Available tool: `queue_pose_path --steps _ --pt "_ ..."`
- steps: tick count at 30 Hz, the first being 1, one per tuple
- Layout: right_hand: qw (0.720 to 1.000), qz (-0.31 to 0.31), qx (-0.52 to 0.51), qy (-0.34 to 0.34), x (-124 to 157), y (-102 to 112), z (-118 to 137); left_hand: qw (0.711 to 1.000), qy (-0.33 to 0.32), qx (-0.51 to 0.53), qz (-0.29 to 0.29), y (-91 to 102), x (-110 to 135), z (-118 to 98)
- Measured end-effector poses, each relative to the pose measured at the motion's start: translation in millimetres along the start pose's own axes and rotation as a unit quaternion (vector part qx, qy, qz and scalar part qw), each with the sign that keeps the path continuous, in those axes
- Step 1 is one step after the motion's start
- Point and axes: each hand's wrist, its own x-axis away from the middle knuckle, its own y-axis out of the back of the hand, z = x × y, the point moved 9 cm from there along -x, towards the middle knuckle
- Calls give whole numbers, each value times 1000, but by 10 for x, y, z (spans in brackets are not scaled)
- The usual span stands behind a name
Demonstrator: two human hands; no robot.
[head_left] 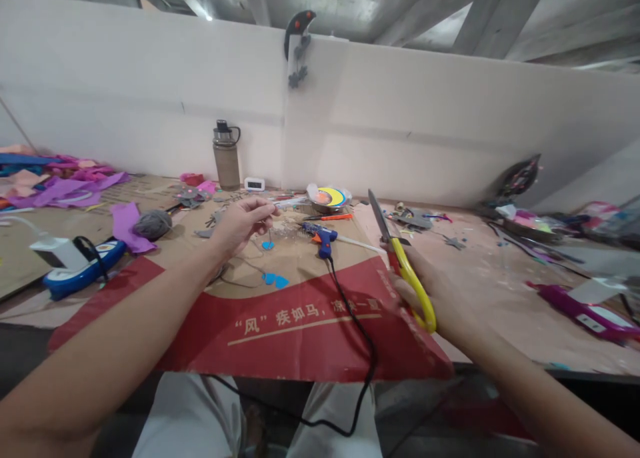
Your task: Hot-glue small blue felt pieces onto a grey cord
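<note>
Scissors [409, 271] with yellow and red handles are held in my right hand [423, 281], blades pointing up and away. My left hand [245, 225] is closed in a pinch over the brown sheet, on what looks like a thin grey thread [271, 233]. Just below its fingers is a small blue piece [268, 245]; whether it hangs from the thread or lies on the sheet I cannot tell. More blue pieces [275, 281] lie nearer to me. Between my hands rests a blue glue gun [323, 238], its black cord running off the front edge.
A red and brown paper sheet [300, 345] covers the table's front. Behind stand a bottle [227, 161], a small white clock [255, 184] and a round tin [329, 201]. A grey yarn ball [153, 224] and blue power strip [85, 271] lie left, a magenta power strip [585, 315] right.
</note>
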Motion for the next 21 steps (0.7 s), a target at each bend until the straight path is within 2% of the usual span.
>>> queue_pose_path --steps 2,3,6,8,10,16,21 --pt "991 37 -124 29 27 -175 291 1000 -1 0 -11 14 0 4" --pt "987 59 -144 31 25 -287 410 1000 -4 3 -17 28 -4 6" --pt "965 105 -241 -4 -34 -619 641 999 -17 12 -39 91 -24 7" --pt "939 144 -308 -55 -73 -847 701 999 -24 12 -46 118 -36 7" --pt "918 177 -349 -72 -97 -1006 779 999 -27 5 -46 124 -42 9" --pt "909 225 -336 -101 -95 -1208 843 998 -30 -18 -45 94 -31 18" --pt "914 210 -330 -111 -142 -1255 837 998 -38 -32 -36 44 -23 19"
